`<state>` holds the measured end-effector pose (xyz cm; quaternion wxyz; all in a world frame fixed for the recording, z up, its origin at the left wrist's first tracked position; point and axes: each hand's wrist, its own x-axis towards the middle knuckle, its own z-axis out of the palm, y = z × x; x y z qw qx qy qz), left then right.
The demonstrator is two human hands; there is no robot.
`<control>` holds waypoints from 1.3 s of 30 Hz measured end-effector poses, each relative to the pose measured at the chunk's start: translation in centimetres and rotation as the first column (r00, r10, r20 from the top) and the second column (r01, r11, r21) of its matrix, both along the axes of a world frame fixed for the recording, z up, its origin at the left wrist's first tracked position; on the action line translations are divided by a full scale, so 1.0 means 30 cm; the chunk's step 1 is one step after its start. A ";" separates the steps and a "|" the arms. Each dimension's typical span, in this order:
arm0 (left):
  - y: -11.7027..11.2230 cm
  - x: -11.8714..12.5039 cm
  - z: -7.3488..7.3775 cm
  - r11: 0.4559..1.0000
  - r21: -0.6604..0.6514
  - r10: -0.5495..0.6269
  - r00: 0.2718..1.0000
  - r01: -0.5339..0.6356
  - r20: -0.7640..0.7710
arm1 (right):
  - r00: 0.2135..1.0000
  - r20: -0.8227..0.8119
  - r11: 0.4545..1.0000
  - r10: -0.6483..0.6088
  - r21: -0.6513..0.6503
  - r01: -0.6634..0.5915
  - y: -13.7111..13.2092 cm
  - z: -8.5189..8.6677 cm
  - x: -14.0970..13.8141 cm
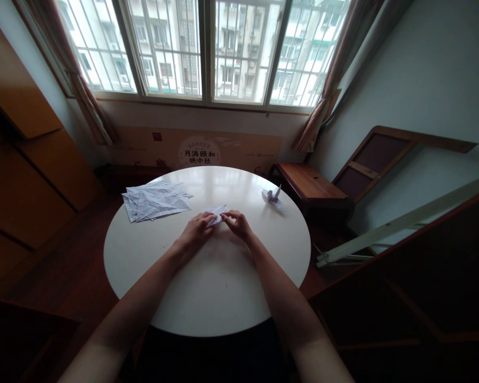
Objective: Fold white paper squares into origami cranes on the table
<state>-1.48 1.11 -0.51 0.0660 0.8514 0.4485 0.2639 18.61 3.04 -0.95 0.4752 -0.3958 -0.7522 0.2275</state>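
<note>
Both my hands meet over a small folded piece of white paper point(220, 210) near the middle of the round white table point(207, 287). My left hand point(199, 226) is closed on the paper's left side, pressing it near the tabletop. The fingers of my right hand point(238, 222) pinch the paper's right edge. Part of the paper is hidden under the fingers, so its exact fold cannot be made out. A folded paper crane point(273, 197) stands at the table's right side, apart from my hands. To the left lies a loose pile of creased paper sheets point(157, 202).
A wooden bench point(313, 181) is behind the table on the right. Beside it, a panelled wooden board point(373, 159) leans against the wall. A pale metal frame point(367, 239) rises at the right. Orange cabinets point(43, 181) stand left, and a long printed carton point(247, 151) lies under the window.
</note>
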 end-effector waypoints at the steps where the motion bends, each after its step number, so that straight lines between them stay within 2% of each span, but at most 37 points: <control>1: -0.004 0.001 0.009 1.000 -0.001 0.009 1.000 -0.009 -0.003 | 1.000 -0.007 1.000 -0.006 0.012 0.006 -0.004 0.004 -0.001; 5: -0.017 0.008 0.042 0.994 -0.029 0.108 0.994 -0.109 -0.036 | 1.000 -0.007 1.000 -0.022 0.015 0.022 -0.020 0.028 -0.001; 8: -0.021 0.011 0.052 0.975 -0.005 0.222 0.975 -0.222 -0.017 | 0.994 -0.026 0.995 -0.103 -0.012 0.103 -0.022 0.043 0.004; 11: -0.017 0.008 0.050 0.955 0.051 0.286 0.955 -0.291 0.084 | 0.976 -0.036 0.976 -0.215 -0.044 0.213 -0.013 0.043 0.013; 14: 0.000 0.007 0.042 0.945 0.062 0.293 0.914 -0.322 0.282 | 0.958 -0.039 0.957 -0.283 -0.075 0.280 -0.003 0.033 0.020; 16: 0.016 0.011 0.036 0.951 -0.002 0.276 0.849 -0.308 0.450 | 0.958 -0.052 0.955 -0.281 -0.109 0.274 0.002 0.025 0.020; 19: 0.035 0.021 0.031 0.974 -0.168 0.225 0.685 -0.150 0.693 | 0.971 -0.125 0.970 -0.202 -0.159 0.181 0.010 0.010 0.018; 21: 0.039 0.024 0.028 0.960 -0.275 0.250 0.605 -0.053 0.756 | 0.975 -0.175 0.977 -0.140 -0.182 0.107 0.015 0.000 0.016; 23: 0.039 0.021 0.023 0.933 -0.359 0.282 0.573 0.022 0.770 | 0.979 -0.180 0.979 -0.099 -0.195 0.063 0.020 -0.009 0.015; 26: 0.036 0.012 0.013 0.904 -0.423 0.302 0.615 0.058 0.729 | 0.993 -0.085 0.979 -0.082 -0.195 0.064 0.024 -0.017 0.016; 29: 0.032 0.005 0.006 0.913 -0.407 0.280 0.735 -0.006 0.617 | 0.993 0.070 0.973 -0.094 -0.203 0.106 0.020 -0.012 0.017; 32: 0.025 0.005 0.004 0.943 -0.308 0.253 0.875 -0.127 0.413 | 0.970 0.213 0.965 -0.115 -0.209 0.160 0.011 0.000 0.016; 34: 0.020 0.006 0.003 0.957 -0.202 0.256 0.935 -0.209 0.245 | 0.945 0.299 0.957 -0.135 -0.206 0.202 0.001 0.010 0.013; 36: 0.017 0.006 -0.001 0.959 -0.097 0.276 0.953 -0.265 0.124 | 0.918 0.367 0.951 -0.151 -0.201 0.237 -0.009 0.021 0.011; 39: 0.017 0.002 -0.006 0.955 0.012 0.295 0.954 -0.296 0.053 | 0.888 0.428 0.946 -0.169 -0.181 0.267 -0.023 0.033 0.010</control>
